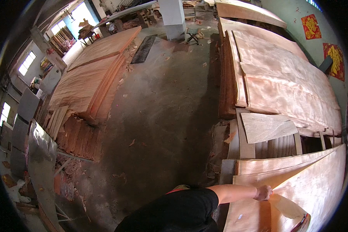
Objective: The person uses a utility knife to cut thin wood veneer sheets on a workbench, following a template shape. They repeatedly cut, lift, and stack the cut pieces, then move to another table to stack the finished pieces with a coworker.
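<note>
My left arm, in a short black sleeve, reaches right across the lower part of the view. My left hand (263, 192) is closed on the edge of a thin, pale wood veneer sheet (313, 183). That sheet lies on a low stack of veneer (247, 215), its edge lifted at the hand. Just beyond the fingers a flap of veneer (288, 206) curls up. Behind this flap, at the bottom rim, a small reddish and dark shape shows; it may be part of my right hand, but its fingers are hidden.
A tall veneer stack (282, 77) stands along the right wall, with a loose wood piece (266, 127) at its near end. Another veneer stack (85, 81) is on the left. Between them runs a concrete floor (154, 116) with scraps, a dark mat (144, 49) and a pillar (173, 19).
</note>
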Action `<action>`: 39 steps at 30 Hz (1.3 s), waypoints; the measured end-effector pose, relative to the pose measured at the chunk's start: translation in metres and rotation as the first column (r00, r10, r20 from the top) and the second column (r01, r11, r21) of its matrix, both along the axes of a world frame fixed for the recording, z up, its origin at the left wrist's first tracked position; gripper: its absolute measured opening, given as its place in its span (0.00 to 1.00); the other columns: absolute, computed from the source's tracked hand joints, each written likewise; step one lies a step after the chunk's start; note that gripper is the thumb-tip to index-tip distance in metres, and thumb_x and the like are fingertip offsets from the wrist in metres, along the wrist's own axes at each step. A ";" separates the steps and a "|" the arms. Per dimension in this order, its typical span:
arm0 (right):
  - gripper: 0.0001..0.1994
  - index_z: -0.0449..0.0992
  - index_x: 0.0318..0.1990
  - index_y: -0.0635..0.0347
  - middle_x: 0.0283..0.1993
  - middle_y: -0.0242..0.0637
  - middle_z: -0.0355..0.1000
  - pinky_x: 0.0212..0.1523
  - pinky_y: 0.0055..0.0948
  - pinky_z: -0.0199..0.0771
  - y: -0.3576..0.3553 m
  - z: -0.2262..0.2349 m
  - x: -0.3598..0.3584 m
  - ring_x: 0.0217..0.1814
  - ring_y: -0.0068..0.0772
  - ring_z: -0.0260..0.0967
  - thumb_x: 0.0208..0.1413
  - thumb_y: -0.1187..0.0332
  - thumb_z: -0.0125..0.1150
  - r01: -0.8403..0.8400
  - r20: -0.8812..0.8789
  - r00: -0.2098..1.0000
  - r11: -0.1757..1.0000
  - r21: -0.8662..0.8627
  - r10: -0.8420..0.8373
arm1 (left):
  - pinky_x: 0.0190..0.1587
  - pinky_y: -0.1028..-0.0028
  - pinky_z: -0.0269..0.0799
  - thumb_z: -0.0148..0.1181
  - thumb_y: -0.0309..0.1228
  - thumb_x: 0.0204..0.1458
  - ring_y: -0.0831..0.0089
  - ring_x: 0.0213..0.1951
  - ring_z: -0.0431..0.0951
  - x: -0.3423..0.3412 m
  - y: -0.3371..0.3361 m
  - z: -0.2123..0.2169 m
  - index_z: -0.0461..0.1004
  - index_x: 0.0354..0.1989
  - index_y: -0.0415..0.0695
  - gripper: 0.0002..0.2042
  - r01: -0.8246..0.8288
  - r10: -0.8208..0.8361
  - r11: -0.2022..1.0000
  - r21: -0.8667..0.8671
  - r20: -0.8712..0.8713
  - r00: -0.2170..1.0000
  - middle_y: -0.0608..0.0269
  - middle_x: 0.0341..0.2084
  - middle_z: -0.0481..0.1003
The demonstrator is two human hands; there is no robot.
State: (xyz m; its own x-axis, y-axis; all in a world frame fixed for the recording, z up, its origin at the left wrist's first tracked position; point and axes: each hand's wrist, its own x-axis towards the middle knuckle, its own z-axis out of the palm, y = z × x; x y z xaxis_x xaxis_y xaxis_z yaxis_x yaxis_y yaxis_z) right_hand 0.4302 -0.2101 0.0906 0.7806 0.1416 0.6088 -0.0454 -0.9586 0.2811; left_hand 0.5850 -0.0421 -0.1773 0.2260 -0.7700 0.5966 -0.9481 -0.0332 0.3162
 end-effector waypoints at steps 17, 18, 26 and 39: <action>0.20 0.66 0.50 0.57 0.46 0.42 0.67 0.44 0.36 0.65 -0.126 -0.081 -0.034 0.42 0.39 0.66 0.55 0.55 0.44 0.386 -0.519 0.770 0.919 -0.085 -0.371 | 0.40 0.69 0.66 0.59 0.36 0.36 0.65 0.38 0.71 0.021 0.037 0.017 0.72 0.16 0.47 0.08 0.130 -0.143 0.986 -0.103 -0.135 0.980 0.60 0.30 0.72; 0.22 0.65 0.51 0.58 0.47 0.42 0.66 0.45 0.36 0.63 -0.132 -0.086 -0.041 0.43 0.38 0.66 0.55 0.53 0.43 0.396 -0.535 0.771 0.918 -0.022 -0.345 | 0.40 0.68 0.66 0.59 0.36 0.36 0.64 0.38 0.71 0.023 0.042 0.026 0.72 0.17 0.46 0.07 0.133 -0.156 0.979 -0.153 -0.150 0.976 0.60 0.32 0.72; 0.34 0.57 0.57 0.63 0.53 0.41 0.62 0.56 0.34 0.52 -0.145 -0.128 -0.114 0.51 0.37 0.61 0.53 0.42 0.37 0.291 -0.377 0.913 0.399 0.870 0.155 | 0.48 0.65 0.63 0.58 0.34 0.42 0.56 0.46 0.67 0.034 0.048 0.008 0.72 0.34 0.42 0.12 0.116 -0.110 0.993 -0.020 -0.505 0.856 0.51 0.43 0.67; 0.34 0.52 0.58 0.58 0.53 0.40 0.61 0.59 0.30 0.45 -0.004 -0.212 -0.196 0.54 0.32 0.57 0.51 0.42 0.34 0.564 -0.546 0.824 0.130 0.815 -0.150 | 0.58 0.64 0.53 0.57 0.33 0.44 0.52 0.57 0.53 -0.036 0.177 0.005 0.51 0.57 0.43 0.31 -0.245 0.296 0.955 0.167 -0.591 0.751 0.45 0.57 0.49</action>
State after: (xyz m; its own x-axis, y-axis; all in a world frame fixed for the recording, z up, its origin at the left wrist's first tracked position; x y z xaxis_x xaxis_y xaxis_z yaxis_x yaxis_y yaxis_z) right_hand 0.2341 -0.2138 -0.1217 0.6917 -0.6955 -0.1944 -0.5927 -0.3930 -0.7031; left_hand 0.5490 0.1348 -0.1720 0.7247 -0.6566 0.2090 -0.5094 -0.3062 0.8042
